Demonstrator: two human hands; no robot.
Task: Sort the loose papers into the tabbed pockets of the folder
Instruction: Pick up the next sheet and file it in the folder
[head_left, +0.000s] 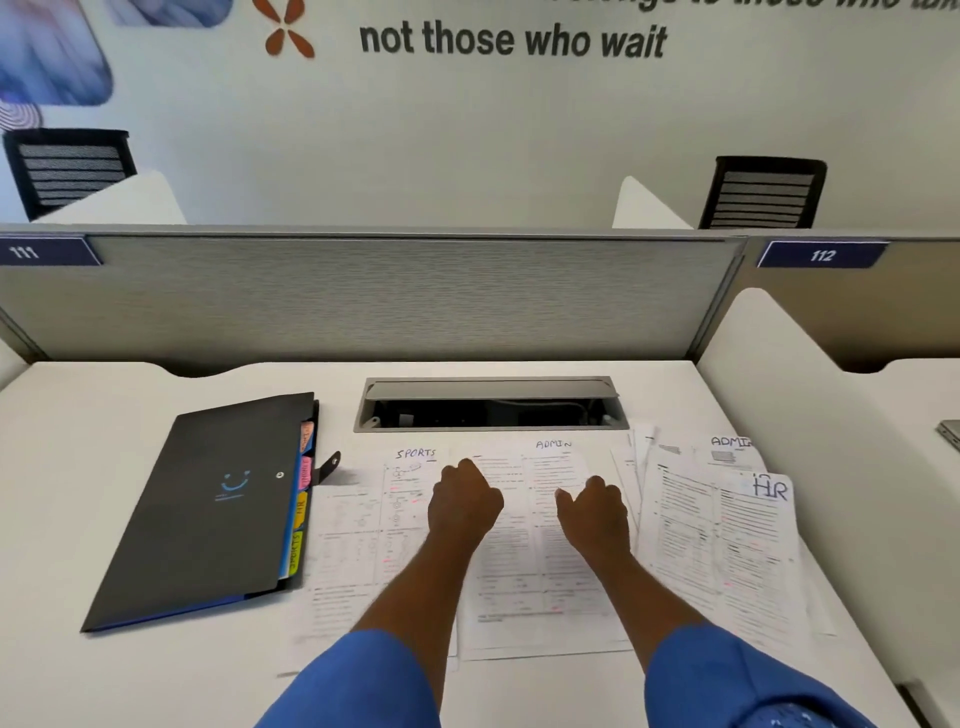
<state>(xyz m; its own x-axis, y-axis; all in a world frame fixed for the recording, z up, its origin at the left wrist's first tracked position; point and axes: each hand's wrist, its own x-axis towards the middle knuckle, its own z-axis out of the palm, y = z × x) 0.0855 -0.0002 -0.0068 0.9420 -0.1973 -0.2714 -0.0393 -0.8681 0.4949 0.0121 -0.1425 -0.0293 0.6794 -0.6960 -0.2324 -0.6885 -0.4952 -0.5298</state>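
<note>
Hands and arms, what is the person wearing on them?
Bright blue sleeves cover the upper part of both arms: the left sleeve and the right sleeve. Forearms are bare. The left hand and right hand wear no gloves, and no watch or bracelet shows on either wrist.

One head-worn view looks forward and down (close) onto the desk (675, 405).

Bare tabletop (88, 415) far left, and near edge in front of folder (208, 509): hand passes freely. Papers (727, 545) cover centre and right. Open cable box (488, 389) far centre. Partition panel (389, 296) blocks far side, white divider (769, 364) blocks right.
</note>
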